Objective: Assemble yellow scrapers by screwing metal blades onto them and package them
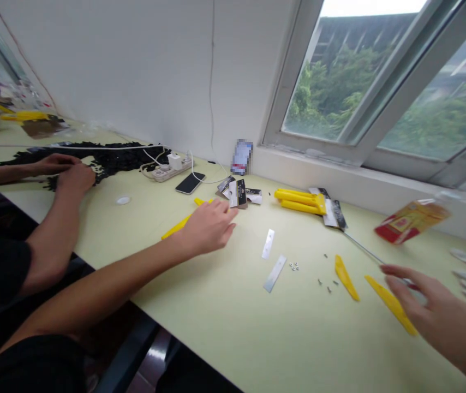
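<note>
Beneath a white wall [135,65] and a sliding window [327,87] that probably lends working light, the pale-yellow tabletop [225,327] puts everything within reach. The left hand [208,226] hangs loosely bent over a yellow plastic part [175,226], though I cannot tell whether it grips it, while the right hand [437,314] is closed round the handle end of a long screwdriver [364,248], its shaft pointing away. Two slim yellow plastic pieces [346,278] beside the right hand, two metal plates [275,274] between the hands, loose screws [320,281] and four nuts [297,265] lie grouped by kind, likely for easy picking.
</note>
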The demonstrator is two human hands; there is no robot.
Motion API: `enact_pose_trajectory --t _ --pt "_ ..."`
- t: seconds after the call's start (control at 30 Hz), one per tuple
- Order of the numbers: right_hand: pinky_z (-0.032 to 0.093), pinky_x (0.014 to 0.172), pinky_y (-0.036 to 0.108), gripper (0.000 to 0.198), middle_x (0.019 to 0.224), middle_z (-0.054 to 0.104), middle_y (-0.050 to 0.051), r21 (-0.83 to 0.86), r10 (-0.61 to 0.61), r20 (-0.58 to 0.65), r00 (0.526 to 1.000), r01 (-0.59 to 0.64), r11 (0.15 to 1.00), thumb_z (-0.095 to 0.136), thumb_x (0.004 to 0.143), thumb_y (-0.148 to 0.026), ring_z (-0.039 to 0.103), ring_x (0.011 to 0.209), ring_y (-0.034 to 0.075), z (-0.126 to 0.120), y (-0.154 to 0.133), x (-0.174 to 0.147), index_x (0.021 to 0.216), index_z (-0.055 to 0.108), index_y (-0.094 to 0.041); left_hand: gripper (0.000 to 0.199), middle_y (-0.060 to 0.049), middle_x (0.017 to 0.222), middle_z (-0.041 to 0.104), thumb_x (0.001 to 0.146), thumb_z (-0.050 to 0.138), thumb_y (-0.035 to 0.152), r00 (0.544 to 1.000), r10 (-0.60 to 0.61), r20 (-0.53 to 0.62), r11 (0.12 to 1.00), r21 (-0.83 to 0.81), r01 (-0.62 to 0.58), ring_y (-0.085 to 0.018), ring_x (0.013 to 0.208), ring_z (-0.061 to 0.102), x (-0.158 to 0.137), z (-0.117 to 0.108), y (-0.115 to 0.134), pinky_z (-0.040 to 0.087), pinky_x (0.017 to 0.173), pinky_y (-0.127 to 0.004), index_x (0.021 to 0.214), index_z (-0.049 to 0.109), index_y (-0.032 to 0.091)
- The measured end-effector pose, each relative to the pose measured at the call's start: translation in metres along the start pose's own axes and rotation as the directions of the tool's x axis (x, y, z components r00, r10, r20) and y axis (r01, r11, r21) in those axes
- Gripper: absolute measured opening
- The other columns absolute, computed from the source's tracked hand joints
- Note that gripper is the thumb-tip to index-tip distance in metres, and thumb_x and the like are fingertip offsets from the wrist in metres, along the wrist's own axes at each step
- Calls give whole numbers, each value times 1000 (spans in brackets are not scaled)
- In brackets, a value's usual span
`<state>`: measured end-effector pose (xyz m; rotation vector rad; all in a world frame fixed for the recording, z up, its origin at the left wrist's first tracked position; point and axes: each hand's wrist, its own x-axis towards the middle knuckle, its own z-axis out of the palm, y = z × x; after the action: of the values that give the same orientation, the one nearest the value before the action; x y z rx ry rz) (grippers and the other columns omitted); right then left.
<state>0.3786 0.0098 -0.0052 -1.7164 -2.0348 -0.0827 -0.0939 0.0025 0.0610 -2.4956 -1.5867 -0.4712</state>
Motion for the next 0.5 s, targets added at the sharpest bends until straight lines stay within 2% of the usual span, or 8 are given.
enact_pose_trajectory --t 0.03,0.1,0.2,0.27,0.33,0.43,0.5 --pt "51 74 46 28 106 70 13 38 -35 115 993 31 999 51 87 -49 68 88 30 2 -30 6 106 63 -32 35 -15 102 63 91 48 35 992 -115 61 987 117 107 -30 99 57 3 10 -13 47 83 -45 116 62 15" --pt "49 90 47 35 113 69 11 129 -185 247 951 157 979 48 88 -50 64 104 29 11 -85 21 111 62 -29 37 -16 104 63 91 49 39 963 -247 109 946 240 216 -32 100 57 1 24 -29 47 80 -44 116 61 14" --pt "42 104 46 42 126 63 9 190 -321 382 866 267 945 44 91 -49 56 120 27 34 -142 45 123 58 -25 42 -16 107 64 92 48 42 950 -293 111 929 268 255 -32 102 57 -8 36 -30 44 82 -45 125 55 16" --pt "40 106 46 45 132 60 10 201 -365 435 823 307 930 45 91 -47 52 124 27 51 -160 61 127 55 -23 43 -15 107 64 92 49 42 947 -303 106 928 259 268 -32 101 58 -11 39 -26 43 83 -47 126 54 17" --pt "39 107 47 47 135 58 11 206 -382 454 805 322 924 46 90 -45 51 126 28 63 -168 75 130 53 -21 40 -15 109 63 91 51 40 942 -316 113 928 245 282 -32 100 58 -11 41 -25 42 82 -46 125 54 18" --pt "40 105 48 44 131 60 13 225 -376 448 811 305 925 47 90 -42 53 122 29 72 -173 95 127 55 -20 35 -15 113 61 91 53 32 937 -316 149 937 205 283 -31 101 59 -9 44 -28 42 83 -44 123 54 18" --pt "42 101 45 38 125 64 12 264 -347 435 831 251 931 51 88 -37 58 115 28 76 -184 109 121 59 -19 34 -15 113 61 90 52 28 943 -293 158 949 169 267 -30 100 59 -10 46 -31 41 84 -43 123 54 18"
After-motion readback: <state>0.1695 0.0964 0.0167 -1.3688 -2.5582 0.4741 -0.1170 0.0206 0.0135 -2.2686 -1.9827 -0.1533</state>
